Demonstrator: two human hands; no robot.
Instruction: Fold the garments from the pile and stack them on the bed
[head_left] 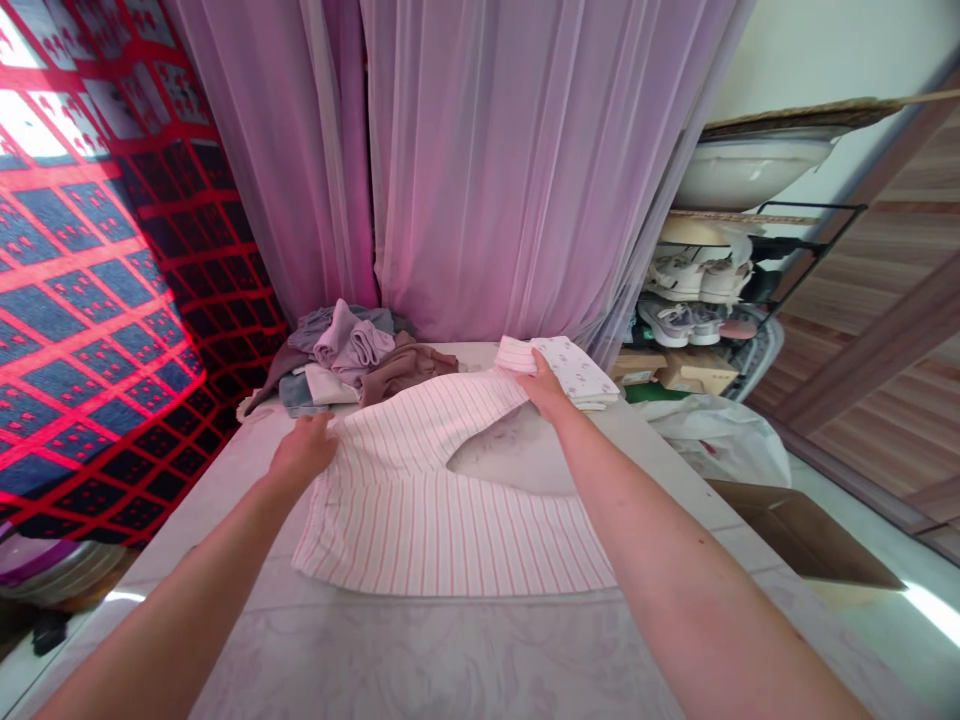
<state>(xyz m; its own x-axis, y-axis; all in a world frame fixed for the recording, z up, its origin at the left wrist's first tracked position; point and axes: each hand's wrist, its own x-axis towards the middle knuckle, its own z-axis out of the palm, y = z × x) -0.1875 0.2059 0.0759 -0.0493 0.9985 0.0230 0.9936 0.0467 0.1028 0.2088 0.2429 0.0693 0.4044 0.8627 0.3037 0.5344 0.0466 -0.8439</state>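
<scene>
A white cloth with pink stripes point(450, 530) lies spread on a pale marbled surface point(420, 660), with a curved gap in its middle. My right hand point(544, 386) grips its far narrow end, beside a folded stack of white patterned cloth point(574, 370). My left hand point(304, 450) rests on the cloth's upper left edge with curled fingers, and whether it grips is hidden. Behind that hand sits a heap of mauve, grey and brown clothes point(352, 352).
A sheer pink curtain point(480, 170) hangs behind the surface, and a red and navy patterned cloth point(90, 300) hangs left. To the right are a rack of shoes point(682, 300), cardboard boxes point(675, 372), a white plastic bag point(720, 440) and a brown box flap point(802, 530).
</scene>
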